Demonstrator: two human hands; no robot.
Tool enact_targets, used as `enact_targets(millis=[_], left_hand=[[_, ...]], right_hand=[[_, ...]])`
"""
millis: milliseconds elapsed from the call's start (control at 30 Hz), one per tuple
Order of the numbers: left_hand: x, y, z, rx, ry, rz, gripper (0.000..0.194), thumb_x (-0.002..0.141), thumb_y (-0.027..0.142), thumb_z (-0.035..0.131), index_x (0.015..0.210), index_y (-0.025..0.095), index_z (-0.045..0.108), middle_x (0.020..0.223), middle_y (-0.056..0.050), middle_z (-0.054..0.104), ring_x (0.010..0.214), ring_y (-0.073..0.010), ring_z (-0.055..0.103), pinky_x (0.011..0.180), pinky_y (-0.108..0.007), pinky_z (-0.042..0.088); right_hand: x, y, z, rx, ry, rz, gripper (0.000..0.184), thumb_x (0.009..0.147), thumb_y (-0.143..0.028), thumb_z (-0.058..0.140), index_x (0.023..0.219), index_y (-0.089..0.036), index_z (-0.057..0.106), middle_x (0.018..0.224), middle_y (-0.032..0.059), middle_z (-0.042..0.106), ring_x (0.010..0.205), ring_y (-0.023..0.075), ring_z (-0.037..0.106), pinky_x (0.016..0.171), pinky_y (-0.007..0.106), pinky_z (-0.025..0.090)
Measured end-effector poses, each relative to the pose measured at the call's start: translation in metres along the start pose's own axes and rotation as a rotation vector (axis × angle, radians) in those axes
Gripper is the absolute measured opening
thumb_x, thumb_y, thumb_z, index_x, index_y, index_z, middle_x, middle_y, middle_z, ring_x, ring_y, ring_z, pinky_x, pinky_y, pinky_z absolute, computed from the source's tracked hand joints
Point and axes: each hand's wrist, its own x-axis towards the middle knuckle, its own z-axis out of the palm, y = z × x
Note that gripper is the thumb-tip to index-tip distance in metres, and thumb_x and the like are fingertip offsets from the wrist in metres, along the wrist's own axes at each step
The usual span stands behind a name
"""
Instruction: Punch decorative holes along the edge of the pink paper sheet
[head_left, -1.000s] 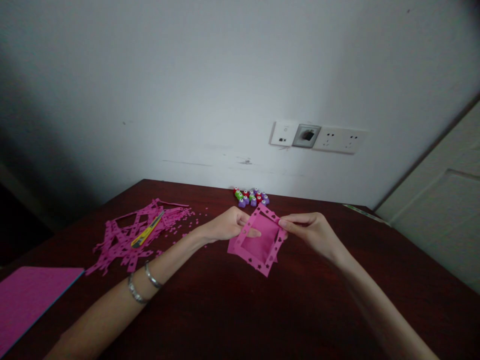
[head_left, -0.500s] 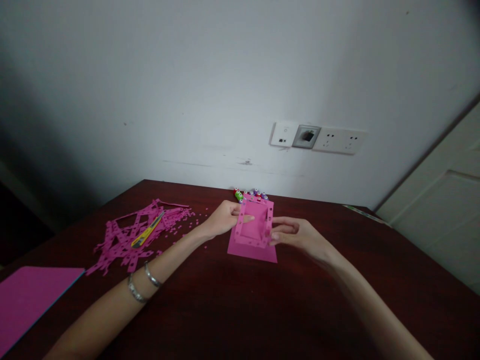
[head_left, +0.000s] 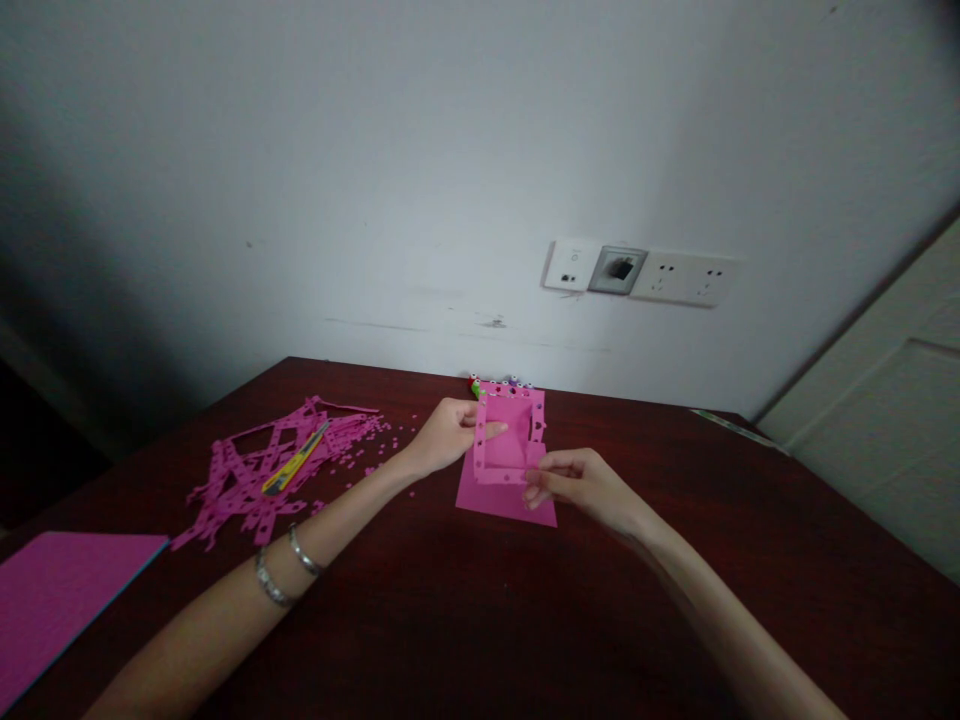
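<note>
Punched pink frame [head_left: 507,477] in a two-hand pinch, above a plain pink sheet [head_left: 499,503] on the dark table [head_left: 480,620].
We note the left hand [head_left: 442,437] closed on the left border, thumb on top, and the right hand [head_left: 596,485] narrow, its fingertips pinching the lower right corner. The light is dim, so we cannot tell whether frame and sheet touch throughout. We judge the frame very light, limp and easily creased, weakest where stars and hearts pierce its thin borders; we would grip lightly at the corners, on solid stock, and avoid pulling the sides apart.
</note>
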Motion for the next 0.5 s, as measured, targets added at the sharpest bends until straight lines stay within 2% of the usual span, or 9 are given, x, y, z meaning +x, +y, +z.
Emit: enact_targets(millis=[267,400,500], left_hand=[[-0.002,0.003,0.002,0.007,-0.003,0.024,0.024,0.072,0.032,0.064,0.084,0.01,0.066,0.077,-0.005,0.066,0.069,-0.0131,0.059,0.067,-0.028,0.046],[0.0,0.007,-0.003,-0.003,0.026,0.047,0.027,0.073,0.033,0.064,0.089,0.012,0.066,0.083,-0.007,0.067,0.075,-0.0142,0.059,0.069,-0.028,0.045],[0.002,0.009,-0.009,0.02,-0.019,0.008,0.028,0.071,0.034,0.064,0.089,0.012,0.065,0.081,-0.006,0.066,0.074,-0.0143,0.057,0.067,-0.027,0.043]], right_hand=[[-0.001,0.001,0.004,-0.017,-0.018,-0.034,0.025,0.068,-0.04,0.068,0.069,-0.015,0.067,0.067,0.0024,0.069,0.065,0.0138,0.064,0.073,0.033,0.049],[-0.004,-0.004,0.003,-0.099,-0.062,-0.02,0.025,0.069,-0.04,0.066,0.067,-0.016,0.068,0.066,0.002,0.069,0.064,0.0142,0.064,0.07,0.032,0.049],[-0.008,-0.008,-0.003,-0.149,-0.095,-0.012,0.025,0.07,-0.04,0.065,0.069,-0.016,0.068,0.067,0.0021,0.069,0.064,0.0143,0.063,0.069,0.031,0.049]])
